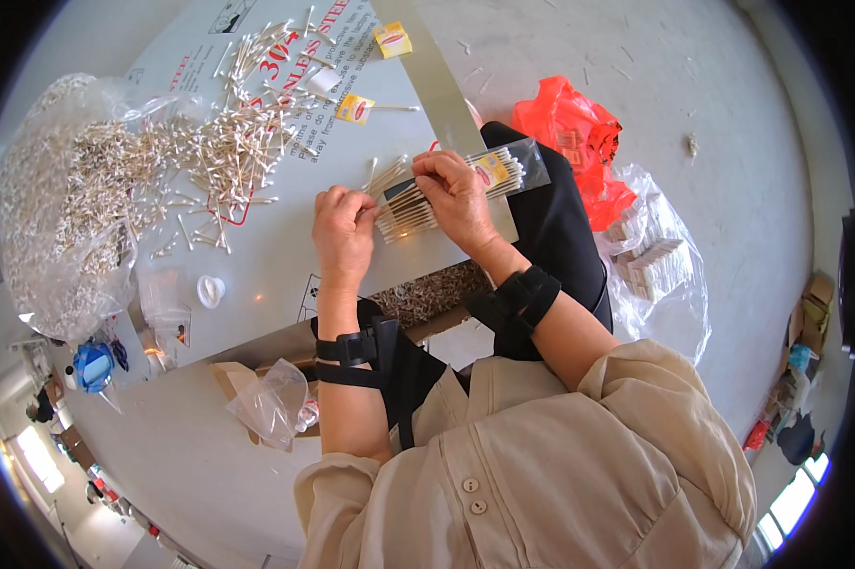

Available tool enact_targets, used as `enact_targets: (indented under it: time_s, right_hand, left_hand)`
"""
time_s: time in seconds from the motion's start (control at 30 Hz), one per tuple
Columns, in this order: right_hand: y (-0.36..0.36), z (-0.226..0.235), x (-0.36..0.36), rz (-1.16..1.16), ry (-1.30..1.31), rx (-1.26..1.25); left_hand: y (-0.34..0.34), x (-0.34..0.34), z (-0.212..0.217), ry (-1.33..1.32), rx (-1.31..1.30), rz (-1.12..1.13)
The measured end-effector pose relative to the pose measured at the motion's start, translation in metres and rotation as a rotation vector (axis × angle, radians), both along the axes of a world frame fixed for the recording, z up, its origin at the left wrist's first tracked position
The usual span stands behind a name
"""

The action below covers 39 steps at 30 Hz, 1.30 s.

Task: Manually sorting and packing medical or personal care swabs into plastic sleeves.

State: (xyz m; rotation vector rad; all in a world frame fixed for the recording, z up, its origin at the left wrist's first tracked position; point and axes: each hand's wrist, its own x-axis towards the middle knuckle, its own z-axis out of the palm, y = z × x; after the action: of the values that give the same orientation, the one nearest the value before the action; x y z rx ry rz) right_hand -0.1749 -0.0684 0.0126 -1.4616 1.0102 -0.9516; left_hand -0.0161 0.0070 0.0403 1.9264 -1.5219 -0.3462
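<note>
A flat clear bag of cotton swabs [511, 178] with a yellow label lies slantwise at the table's right edge, partly over my dark-trousered leg. At its left end, my left hand [342, 232] has thumb and fingers pinched together on the bag's edge. My right hand [456, 199] rests across the middle of the bag, fingers curled and closed on it, hiding part of the swabs. A few loose swabs [382, 175] lie just beyond my left fingertips. Farther left spreads a heap of loose cotton swabs [243, 142] on the metal-sheet table [285, 228].
A large clear sack of swabs [63, 218] bulges at the left. Yellow cards [354, 109], a white round cap [210, 291] and clear sleeves [165, 303] lie on the table. To the right, a red plastic bag [562, 128] and a clear bag of white packs [660, 270] sit low down.
</note>
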Motion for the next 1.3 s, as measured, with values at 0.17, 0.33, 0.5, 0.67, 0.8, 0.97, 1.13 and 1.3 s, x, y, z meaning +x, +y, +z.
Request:
enact_targets:
  time_s: [0.17, 0.33, 0.5, 0.67, 0.8, 0.97, 1.13, 1.3]
  right_hand:
    - [0.000, 0.005, -0.001, -0.012, 0.008, 0.009]
    - [0.000, 0.001, -0.001, -0.019, -0.024, 0.040]
    - [0.000, -0.004, -0.001, -0.024, -0.065, 0.034]
    - [0.002, -0.005, 0.003, -0.051, -0.169, 0.040]
    - [0.002, -0.006, 0.004, -0.002, -0.223, 0.091]
    - [0.001, -0.010, 0.002, 0.013, -0.223, 0.101]
    - [0.001, -0.008, 0.002, 0.008, -0.173, 0.040]
    - [0.001, 0.001, 0.005, -0.064, -0.165, -0.025]
  left_hand:
    - [-0.004, 0.004, 0.002, 0.054, 0.007, 0.003]
    - [-0.007, -0.003, 0.000, -0.145, 0.051, -0.033]
    - [-0.010, -0.001, -0.006, -0.011, -0.020, 0.078]
    - [-0.025, -0.005, -0.002, -0.042, 0.023, 0.186]
    - [-0.031, -0.006, -0.001, -0.074, 0.115, 0.062]
    - [-0.032, -0.008, 0.004, -0.157, 0.140, -0.022]
    - [-0.036, -0.005, 0.006, -0.198, 0.104, -0.128]
    - [-0.045, -0.003, 0.012, -0.254, 0.089, -0.130]
